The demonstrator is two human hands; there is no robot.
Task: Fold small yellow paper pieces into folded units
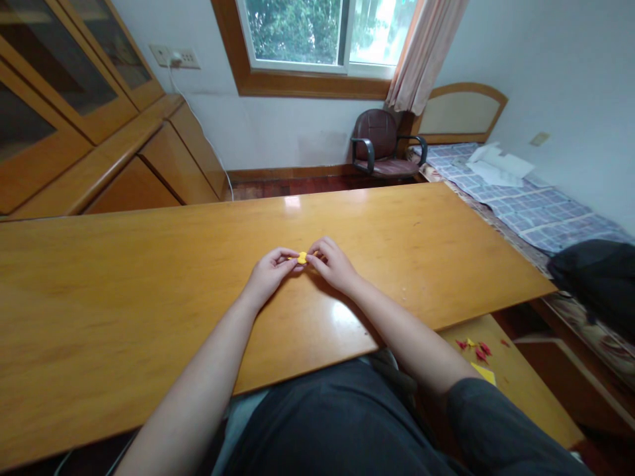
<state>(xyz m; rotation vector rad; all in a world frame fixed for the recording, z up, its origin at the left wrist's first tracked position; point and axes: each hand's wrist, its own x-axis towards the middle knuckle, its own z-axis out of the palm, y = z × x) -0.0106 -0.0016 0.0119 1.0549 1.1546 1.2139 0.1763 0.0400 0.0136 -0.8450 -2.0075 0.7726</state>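
Between my two hands is a small yellow folded piece point(302, 258), perhaps paper, just above the wooden table point(149, 284). My left hand point(272, 271) pinches its left side, thumb and fingers together. From the right, my right hand point(330, 262) grips the other side with thumb and forefinger. The fingertips cover both ends of the piece, so its full shape is hidden.
On a lower wooden surface point(516, 383) at right lie small red folded pieces point(482, 355) and a yellow sheet point(483, 373). A chair point(380, 145) stands beyond the table. A bed point(536, 205) with a black bag point(595, 284) is at right; cabinets point(114, 158) stand left.
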